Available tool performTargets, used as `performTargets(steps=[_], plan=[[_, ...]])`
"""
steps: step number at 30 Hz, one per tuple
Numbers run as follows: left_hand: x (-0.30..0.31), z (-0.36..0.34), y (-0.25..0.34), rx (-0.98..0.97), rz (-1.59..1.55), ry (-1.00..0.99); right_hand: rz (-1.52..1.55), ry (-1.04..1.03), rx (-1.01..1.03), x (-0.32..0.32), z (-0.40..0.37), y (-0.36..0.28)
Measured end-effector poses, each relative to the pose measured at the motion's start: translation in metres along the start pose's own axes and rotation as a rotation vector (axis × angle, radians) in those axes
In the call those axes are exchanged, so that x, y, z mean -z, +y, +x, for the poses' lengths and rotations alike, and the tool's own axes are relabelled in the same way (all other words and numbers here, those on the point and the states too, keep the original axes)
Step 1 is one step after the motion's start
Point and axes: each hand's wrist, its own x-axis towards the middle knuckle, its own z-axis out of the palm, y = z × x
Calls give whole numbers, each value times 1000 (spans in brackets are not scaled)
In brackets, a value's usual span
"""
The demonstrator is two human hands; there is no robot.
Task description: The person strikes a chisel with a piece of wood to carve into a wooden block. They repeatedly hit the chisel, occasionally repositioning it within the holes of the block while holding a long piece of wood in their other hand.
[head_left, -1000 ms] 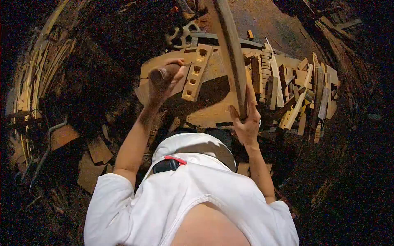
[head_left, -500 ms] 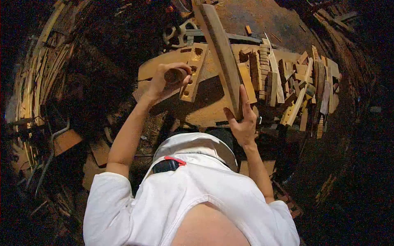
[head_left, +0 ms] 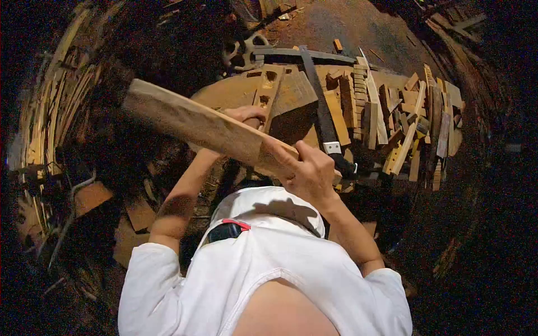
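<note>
My right hand (head_left: 312, 168) is closed around the near end of a long wooden board (head_left: 196, 123). The board slants up to the left and passes in front of my left forearm. Partly hidden behind it, my left hand (head_left: 246, 113) has its fingers curled round a brown, rounded wooden piece (head_left: 256, 124), of which little shows. Close beside that hand lies a wooden block with holes cut in it (head_left: 270, 84), on the workbench (head_left: 216, 94). Right of the block is a long dark strip (head_left: 318, 92) with a white plate (head_left: 332, 148) at its near end.
Many wood offcuts (head_left: 408, 109) stand and lie along the bench's right side. A grey bar (head_left: 302, 54) runs along its far edge. Thin strips of wood (head_left: 53, 123) are piled at far left. A brown panel (head_left: 92, 197) lies low on the left.
The board has swung from nearly upright to a leftward slant, and my right hand has moved left with it. The dark strip behind it has come into view.
</note>
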Motion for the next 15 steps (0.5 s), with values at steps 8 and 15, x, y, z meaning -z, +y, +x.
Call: performTargets(steps=[8, 15], plan=[[-24, -22, -28, -110, 5, 81, 45, -84, -10, -15, -9, -3], [-62, -53, -92, 4, -370, 110, 183, -11, -80, -15, -19, 7]])
